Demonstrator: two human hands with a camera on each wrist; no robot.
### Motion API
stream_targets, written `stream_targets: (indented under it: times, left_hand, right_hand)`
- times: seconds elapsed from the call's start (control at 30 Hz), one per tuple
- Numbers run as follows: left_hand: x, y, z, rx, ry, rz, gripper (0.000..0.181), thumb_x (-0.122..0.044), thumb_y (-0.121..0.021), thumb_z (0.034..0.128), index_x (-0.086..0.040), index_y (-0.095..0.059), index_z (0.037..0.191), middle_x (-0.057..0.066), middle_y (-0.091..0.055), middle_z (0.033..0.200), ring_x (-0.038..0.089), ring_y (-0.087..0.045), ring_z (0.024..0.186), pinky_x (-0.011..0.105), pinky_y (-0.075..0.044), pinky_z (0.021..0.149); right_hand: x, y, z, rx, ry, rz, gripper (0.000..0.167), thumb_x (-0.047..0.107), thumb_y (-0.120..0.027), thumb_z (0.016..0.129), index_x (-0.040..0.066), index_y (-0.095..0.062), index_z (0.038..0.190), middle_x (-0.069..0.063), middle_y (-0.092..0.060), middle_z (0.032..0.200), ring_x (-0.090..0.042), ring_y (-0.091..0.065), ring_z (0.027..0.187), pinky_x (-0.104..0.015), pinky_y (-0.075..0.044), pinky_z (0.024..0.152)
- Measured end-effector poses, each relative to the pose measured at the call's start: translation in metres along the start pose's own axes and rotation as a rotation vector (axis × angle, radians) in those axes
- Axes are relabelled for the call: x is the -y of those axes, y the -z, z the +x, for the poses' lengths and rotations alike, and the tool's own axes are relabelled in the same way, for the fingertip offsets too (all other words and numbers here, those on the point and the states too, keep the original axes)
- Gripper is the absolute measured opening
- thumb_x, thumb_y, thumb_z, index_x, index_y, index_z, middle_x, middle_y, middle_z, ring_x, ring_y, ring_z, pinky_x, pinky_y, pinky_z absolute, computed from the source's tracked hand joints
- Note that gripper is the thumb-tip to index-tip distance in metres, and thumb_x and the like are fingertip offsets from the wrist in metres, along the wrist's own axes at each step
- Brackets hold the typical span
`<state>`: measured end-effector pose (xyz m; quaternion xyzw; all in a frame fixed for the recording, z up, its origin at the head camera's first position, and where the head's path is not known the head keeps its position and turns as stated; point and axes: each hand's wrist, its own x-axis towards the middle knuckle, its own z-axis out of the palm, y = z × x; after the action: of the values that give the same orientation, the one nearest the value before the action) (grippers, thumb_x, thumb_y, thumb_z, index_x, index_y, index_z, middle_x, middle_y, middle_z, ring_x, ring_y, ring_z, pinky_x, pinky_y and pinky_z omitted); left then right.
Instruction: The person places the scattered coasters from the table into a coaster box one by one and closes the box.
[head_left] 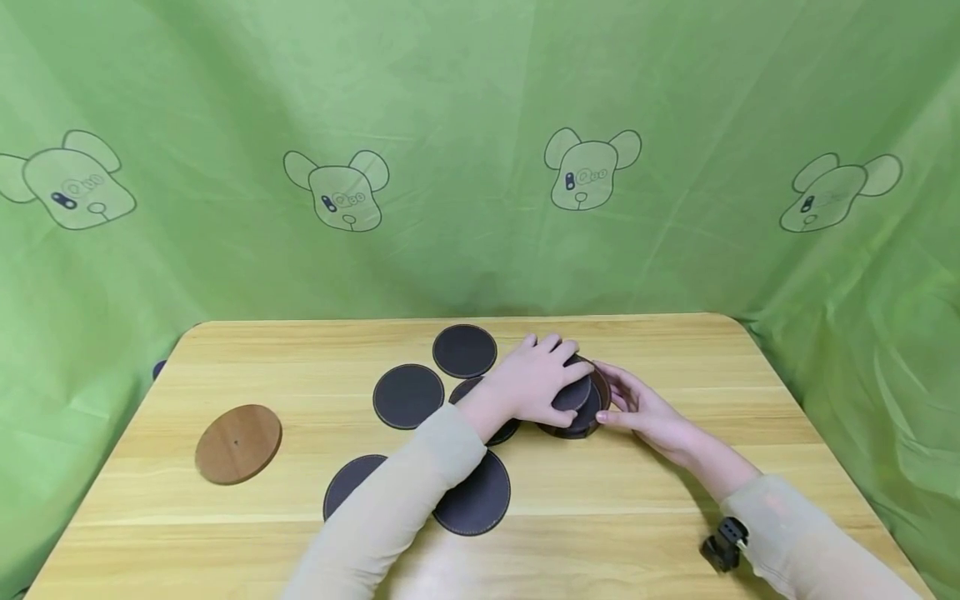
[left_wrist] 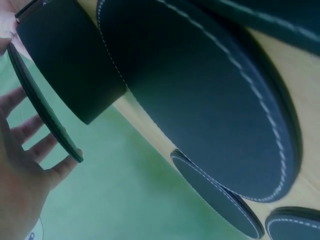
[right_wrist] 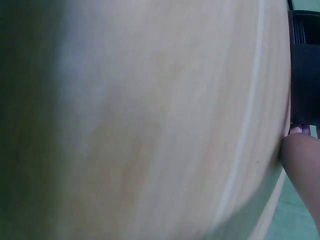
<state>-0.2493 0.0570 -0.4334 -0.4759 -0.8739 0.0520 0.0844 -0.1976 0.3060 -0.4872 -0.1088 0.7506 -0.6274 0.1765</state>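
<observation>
My left hand [head_left: 525, 383] holds a dark round stitched coaster [left_wrist: 42, 105] by its rim, fingers spread along its edge. That coaster is tilted over the mouth of a dark round coaster holder [head_left: 605, 390], partly covering the opening. In the left wrist view the holder's wall [left_wrist: 70, 60] stands just beside the coaster. My right hand [head_left: 648, 415] grips the holder from its right side, thumb at the front and fingers behind. Inside the holder, edges of stacked coasters [right_wrist: 299, 30] show through a gap in the wall in the right wrist view.
Several dark coasters lie flat left of the holder, including one at the back [head_left: 464, 351], one at mid-left [head_left: 408, 397] and one in front [head_left: 474, 496]. The left forearm passes over some. A brown wooden disc [head_left: 238, 444] lies at far left. Green cloth [head_left: 480, 250] surrounds the table.
</observation>
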Motion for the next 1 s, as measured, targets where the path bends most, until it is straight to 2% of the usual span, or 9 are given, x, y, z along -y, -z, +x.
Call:
stream_targets:
  times: [0.27, 0.57, 0.83, 1.0]
  left_hand:
    - [-0.006, -0.004, 0.006, 0.036, -0.023, 0.012, 0.077, -0.069, -0.063, 0.0893, -0.034, -0.049, 0.156, -0.001, -0.051, 0.149, 0.021, -0.046, 0.138, 0.045, -0.044, 0.110]
    - [-0.011, -0.007, 0.010, 0.025, -0.046, 0.025, 0.074, -0.069, -0.061, 0.0899, -0.035, -0.050, 0.154, -0.002, -0.052, 0.149, 0.020, -0.046, 0.137, 0.042, -0.043, 0.109]
    - [-0.016, -0.012, 0.015, 0.009, -0.068, 0.015, 0.067, -0.069, -0.058, 0.0918, -0.035, -0.053, 0.149, -0.003, -0.053, 0.147, 0.019, -0.047, 0.135, 0.043, -0.042, 0.109]
    - [-0.017, -0.013, 0.015, 0.032, -0.068, 0.036, 0.068, -0.068, -0.059, 0.0922, -0.033, -0.054, 0.150, -0.002, -0.052, 0.151, 0.019, -0.047, 0.139, 0.042, -0.041, 0.111]
  right_hand:
    - [0.000, 0.000, 0.000, 0.002, 0.013, 0.002, 0.091, 0.002, -0.070, 0.097, -0.003, -0.013, 0.168, -0.033, -0.013, 0.171, 0.021, -0.045, 0.129, -0.003, -0.035, 0.108]
    - [-0.001, 0.001, 0.000, -0.001, 0.014, 0.001, 0.089, 0.001, -0.069, 0.097, -0.002, -0.014, 0.168, -0.020, -0.024, 0.170, 0.017, -0.047, 0.130, -0.004, -0.036, 0.108]
    - [0.001, 0.001, -0.001, 0.000, -0.018, 0.006, 0.092, 0.004, -0.070, 0.098, -0.001, -0.012, 0.169, -0.029, -0.012, 0.172, 0.022, -0.043, 0.129, -0.002, -0.034, 0.107]
    - [0.000, 0.001, 0.000, 0.005, -0.002, 0.006, 0.091, 0.002, -0.070, 0.098, -0.001, -0.012, 0.168, -0.030, -0.012, 0.172, 0.022, -0.043, 0.130, -0.002, -0.034, 0.108]
